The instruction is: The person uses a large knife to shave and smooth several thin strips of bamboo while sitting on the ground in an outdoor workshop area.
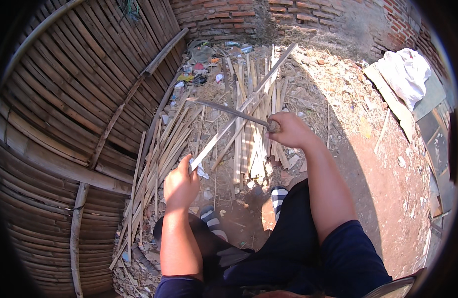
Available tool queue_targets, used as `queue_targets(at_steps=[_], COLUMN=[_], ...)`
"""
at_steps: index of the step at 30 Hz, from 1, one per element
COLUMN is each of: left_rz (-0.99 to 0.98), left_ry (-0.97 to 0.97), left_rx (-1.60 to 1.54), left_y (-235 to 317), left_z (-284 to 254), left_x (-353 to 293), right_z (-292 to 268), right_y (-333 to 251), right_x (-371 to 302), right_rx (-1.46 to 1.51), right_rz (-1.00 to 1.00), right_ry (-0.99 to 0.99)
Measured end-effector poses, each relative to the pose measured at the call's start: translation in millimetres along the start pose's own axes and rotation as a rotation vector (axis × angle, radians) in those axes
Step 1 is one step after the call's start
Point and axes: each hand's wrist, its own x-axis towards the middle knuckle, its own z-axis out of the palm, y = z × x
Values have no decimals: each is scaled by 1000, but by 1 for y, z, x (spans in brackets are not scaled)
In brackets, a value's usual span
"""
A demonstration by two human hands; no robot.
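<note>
At near left, the left hand point(181, 185) grips the long pale wooden strip point(254, 94) running far-right; I log the right hand point(291, 130) gripping the long dark metal knife point(221, 107) crossing its line.

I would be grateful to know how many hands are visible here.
2: the left hand, holding the near end of a wooden strip, and the right hand, gripping a knife. None seems hidden.

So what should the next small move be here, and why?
Probably settle the long knife lightly against the pale strip, clear of the left hand. The right hand grips its handle, the left hand holds the strip's near end, and the blade crosses the strip in this view, though whether they touch is unclear.
</note>
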Motion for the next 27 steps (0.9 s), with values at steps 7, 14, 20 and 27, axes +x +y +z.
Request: queue_targets(at_steps=[7,14,20,27], left_rz=[-5,-4,-31,-43], left_ry=[-33,-49,4,-79], left_rx=[11,97,-25,-38], left_y=[5,-9,-1,3], left_z=[0,11,-7,-3], left_x=[2,2,2,4], right_z=[-14,18,-8,-15], right_y=[12,-32,17,15], right_x=[-14,-14,-6,-15], right_rx=[75,-42,119,-7], right_rz=[123,-350,-35,89], right_ry=[117,-185,40,102])
